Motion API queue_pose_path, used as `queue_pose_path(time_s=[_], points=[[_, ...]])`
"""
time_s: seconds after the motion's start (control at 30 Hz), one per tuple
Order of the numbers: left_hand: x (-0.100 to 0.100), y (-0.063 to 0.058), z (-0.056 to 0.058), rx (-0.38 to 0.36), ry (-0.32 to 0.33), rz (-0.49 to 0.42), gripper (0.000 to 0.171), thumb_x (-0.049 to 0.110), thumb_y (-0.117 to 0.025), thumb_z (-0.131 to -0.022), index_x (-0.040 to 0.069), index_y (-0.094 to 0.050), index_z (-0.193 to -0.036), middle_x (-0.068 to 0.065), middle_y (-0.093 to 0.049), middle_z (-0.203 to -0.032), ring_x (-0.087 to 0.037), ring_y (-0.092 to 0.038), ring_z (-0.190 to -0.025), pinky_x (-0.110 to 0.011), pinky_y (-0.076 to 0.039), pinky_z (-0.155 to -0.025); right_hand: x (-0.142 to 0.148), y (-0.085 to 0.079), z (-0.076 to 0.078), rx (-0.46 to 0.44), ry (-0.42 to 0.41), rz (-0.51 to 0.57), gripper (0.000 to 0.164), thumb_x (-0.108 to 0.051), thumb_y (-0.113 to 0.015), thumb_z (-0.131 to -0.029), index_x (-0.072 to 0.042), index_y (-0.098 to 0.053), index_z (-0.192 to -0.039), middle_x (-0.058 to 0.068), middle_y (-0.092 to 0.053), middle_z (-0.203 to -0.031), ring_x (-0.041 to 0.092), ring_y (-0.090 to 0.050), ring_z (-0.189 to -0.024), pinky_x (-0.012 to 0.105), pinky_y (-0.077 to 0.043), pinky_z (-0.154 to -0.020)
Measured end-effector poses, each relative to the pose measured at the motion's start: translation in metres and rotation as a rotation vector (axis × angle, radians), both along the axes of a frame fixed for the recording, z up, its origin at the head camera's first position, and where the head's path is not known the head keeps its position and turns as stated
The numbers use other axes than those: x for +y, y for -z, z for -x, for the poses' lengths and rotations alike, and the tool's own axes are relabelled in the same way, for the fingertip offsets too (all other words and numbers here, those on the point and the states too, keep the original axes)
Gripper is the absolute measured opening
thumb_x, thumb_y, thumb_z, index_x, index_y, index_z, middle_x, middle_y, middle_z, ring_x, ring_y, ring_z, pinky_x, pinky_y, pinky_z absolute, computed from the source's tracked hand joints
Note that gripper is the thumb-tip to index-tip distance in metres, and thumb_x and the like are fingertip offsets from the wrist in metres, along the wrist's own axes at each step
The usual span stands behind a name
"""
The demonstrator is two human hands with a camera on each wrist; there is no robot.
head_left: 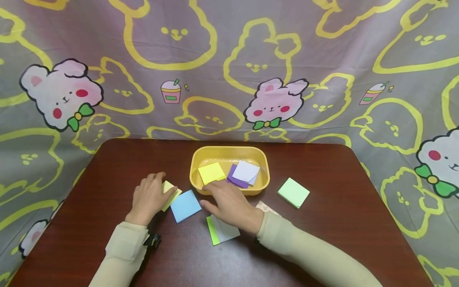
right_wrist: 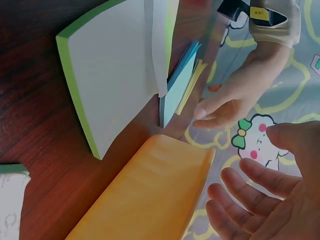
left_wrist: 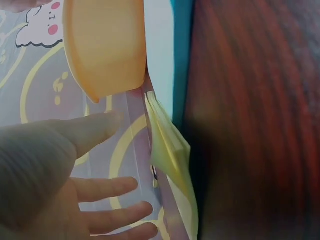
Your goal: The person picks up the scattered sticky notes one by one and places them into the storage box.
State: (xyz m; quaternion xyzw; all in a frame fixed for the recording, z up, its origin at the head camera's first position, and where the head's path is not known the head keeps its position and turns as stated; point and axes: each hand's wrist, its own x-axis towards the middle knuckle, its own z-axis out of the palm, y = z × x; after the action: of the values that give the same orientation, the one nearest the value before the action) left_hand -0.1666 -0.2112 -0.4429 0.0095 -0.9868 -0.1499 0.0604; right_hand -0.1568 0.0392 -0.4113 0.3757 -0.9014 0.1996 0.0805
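My left hand [head_left: 148, 197] hovers beside a pale yellow sticky-note pad [left_wrist: 170, 145], its fingers spread; in the left wrist view nothing lies between thumb and fingers. That pad, its sheets fanned apart at one end, lies against a blue sticky-note pad [head_left: 185, 206]. Fingers loosely bent and holding nothing, my right hand [head_left: 231, 205] is over the front edge of a yellow tray [head_left: 229, 153]. A white pad with a bright green edge [head_left: 225, 230] lies below it. Inside the tray are a yellow pad [head_left: 211, 172], a purple pad [head_left: 234, 180] and a white pad [head_left: 246, 171].
Right of the tray lies a mint green pad [head_left: 293, 192]. A patterned pad [head_left: 267, 208] is partly hidden by my right forearm. The dark wooden table [head_left: 322, 247] ends at a printed curtain [head_left: 215, 79] behind the tray.
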Motion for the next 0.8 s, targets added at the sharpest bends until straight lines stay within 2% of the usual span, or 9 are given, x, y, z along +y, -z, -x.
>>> queue_pose_path(time_s=[0.17,0.3,0.43,0.8], points=[[-0.001,0.002,0.0,-0.083,-0.011,0.022,0.078,0.048,-0.065,-0.08,-0.009,-0.048,-0.131,-0.033,-0.05,-0.122,-0.049,-0.047,-0.107,-0.062,-0.04,-0.08,-0.001,0.001,0.0,0.024,-0.009,0.016,0.035,-0.037,-0.059,-0.088,-0.009,-0.066,-0.11,0.001,-0.067,-0.099,0.014,-0.06,-0.089,0.031,-0.048,-0.076],[-0.002,0.004,-0.001,-0.121,-0.015,0.045,0.079,0.05,-0.065,-0.078,-0.011,-0.05,-0.126,-0.032,-0.051,-0.113,-0.048,-0.049,-0.101,-0.06,-0.041,-0.076,-0.003,0.002,0.0,0.03,-0.018,0.011,0.035,-0.036,-0.058,-0.088,-0.009,-0.066,-0.11,0.001,-0.067,-0.1,0.014,-0.06,-0.091,0.031,-0.048,-0.079],[-0.003,0.004,-0.002,-0.129,-0.019,0.066,0.074,0.051,-0.065,-0.077,-0.011,-0.056,-0.117,-0.027,-0.052,-0.1,-0.044,-0.051,-0.092,-0.057,-0.042,-0.071,-0.007,0.0,0.001,0.04,-0.026,0.002,0.035,-0.037,-0.057,-0.089,-0.011,-0.066,-0.111,0.0,-0.067,-0.101,0.014,-0.06,-0.093,0.03,-0.047,-0.082],[0.0,0.003,-0.001,-0.131,-0.02,0.082,0.06,0.051,-0.07,-0.073,-0.004,-0.066,-0.094,-0.018,-0.052,-0.083,-0.038,-0.053,-0.079,-0.053,-0.043,-0.064,-0.013,0.0,0.001,0.041,-0.04,0.014,0.035,-0.037,-0.057,-0.089,-0.01,-0.065,-0.11,-0.001,-0.066,-0.101,0.013,-0.06,-0.094,0.028,-0.047,-0.081]])
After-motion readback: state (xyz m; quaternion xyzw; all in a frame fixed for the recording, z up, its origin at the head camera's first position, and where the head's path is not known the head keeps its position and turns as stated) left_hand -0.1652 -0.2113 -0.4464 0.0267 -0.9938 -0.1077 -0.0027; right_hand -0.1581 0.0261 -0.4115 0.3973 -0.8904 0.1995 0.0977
